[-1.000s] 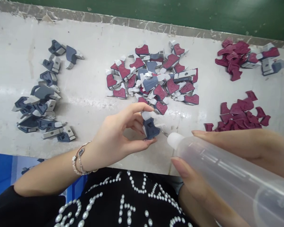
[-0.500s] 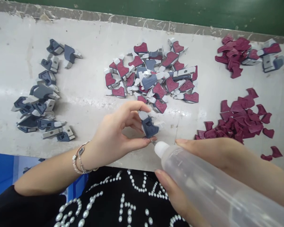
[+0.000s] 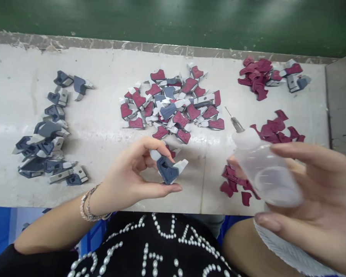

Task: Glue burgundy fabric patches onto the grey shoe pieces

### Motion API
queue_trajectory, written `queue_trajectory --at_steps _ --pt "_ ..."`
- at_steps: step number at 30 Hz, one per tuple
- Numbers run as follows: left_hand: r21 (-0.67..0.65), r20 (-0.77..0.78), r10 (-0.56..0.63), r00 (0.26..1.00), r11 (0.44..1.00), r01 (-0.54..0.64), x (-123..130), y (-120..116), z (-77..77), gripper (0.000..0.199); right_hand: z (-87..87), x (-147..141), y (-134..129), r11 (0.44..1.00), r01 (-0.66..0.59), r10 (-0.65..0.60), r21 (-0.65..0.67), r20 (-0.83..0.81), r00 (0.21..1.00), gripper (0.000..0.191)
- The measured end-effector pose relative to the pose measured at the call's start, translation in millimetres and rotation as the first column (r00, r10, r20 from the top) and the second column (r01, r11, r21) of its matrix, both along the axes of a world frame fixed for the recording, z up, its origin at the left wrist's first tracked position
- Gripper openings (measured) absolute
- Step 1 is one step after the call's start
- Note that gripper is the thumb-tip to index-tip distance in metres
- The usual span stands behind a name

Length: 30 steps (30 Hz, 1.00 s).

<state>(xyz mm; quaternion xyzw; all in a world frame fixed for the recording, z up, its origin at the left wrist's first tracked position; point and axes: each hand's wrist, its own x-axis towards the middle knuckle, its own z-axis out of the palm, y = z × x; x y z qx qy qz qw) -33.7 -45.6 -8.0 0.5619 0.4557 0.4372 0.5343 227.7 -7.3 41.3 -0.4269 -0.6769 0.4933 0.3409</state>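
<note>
My left hand (image 3: 132,171) pinches a dark blue-grey moulded part (image 3: 167,171) with white plastic ends between thumb and fingertips, just above the table's front edge. My right hand (image 3: 314,192) grips a translucent plastic squeeze bottle (image 3: 265,169) at the right, its metal needle tip (image 3: 235,122) pointing up and left. The needle touches nothing. Below the bottle lie some loose maroon pieces (image 3: 233,184), partly hidden by my right hand. In the middle of the table is a heap of maroon-and-white parts (image 3: 173,107).
The white work table (image 3: 103,73) holds a row of blue-grey parts (image 3: 47,130) at the left and maroon pieces (image 3: 272,127) at the right. More maroon pieces (image 3: 256,75) lie far right. A green wall (image 3: 161,19) runs behind, and a grey panel (image 3: 341,100) stands right.
My right hand has drawn the bottle away from the part, to the right, and turned its needle upward. My left hand still holds the part, now turned. The view has shifted.
</note>
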Motion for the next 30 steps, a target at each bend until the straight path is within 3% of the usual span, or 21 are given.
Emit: queue_trajectory --at_steps 4,10,13,15,18,20,25,30 --pt "0.072 -0.171 0.052 0.984 0.997 -0.04 0 -3 -0.6 0.045 -21.6 -12 2 0.989 -0.034 0.024 -0.142 -0.069 0.997 0.048" --pt "0.076 -0.241 0.012 0.97 0.997 0.006 0 -5 -2.8 0.043 -54.7 -33 9 0.992 -0.091 0.106 -0.09 0.177 0.979 0.029" --pt "0.068 -0.328 -0.026 0.944 0.996 0.051 0 -7 -0.6 0.037 -53.0 -17 9 0.987 -0.117 0.142 -0.108 0.257 0.956 0.045" --pt "0.038 -0.388 -0.075 0.919 0.995 0.097 0 -8 1.8 0.033 -45.2 5 7 0.997 -0.048 0.067 -0.058 0.4 0.914 0.05" --pt "-0.036 -0.435 -0.163 0.885 0.986 0.164 1 -10 4.3 0.031 -36.8 35 5 0.999 0.021 -0.037 0.032 0.646 0.763 0.034" --pt "-0.07 -0.428 -0.201 0.881 0.979 0.19 4 -13 3.8 0.031 -38.0 44 5 1.0 -0.004 -0.013 0.021 0.712 0.702 0.027" --pt "-0.141 -0.347 -0.208 0.915 0.976 0.169 14 -25 -4.3 0.03 -47.5 39 10 0.997 -0.071 0.08 -0.042 0.711 0.699 0.021" --pt "-0.173 -0.329 -0.145 0.933 0.981 0.091 21 -38 -10.5 0.026 -45.1 37 21 0.991 -0.106 0.137 -0.087 0.669 0.731 0.014"
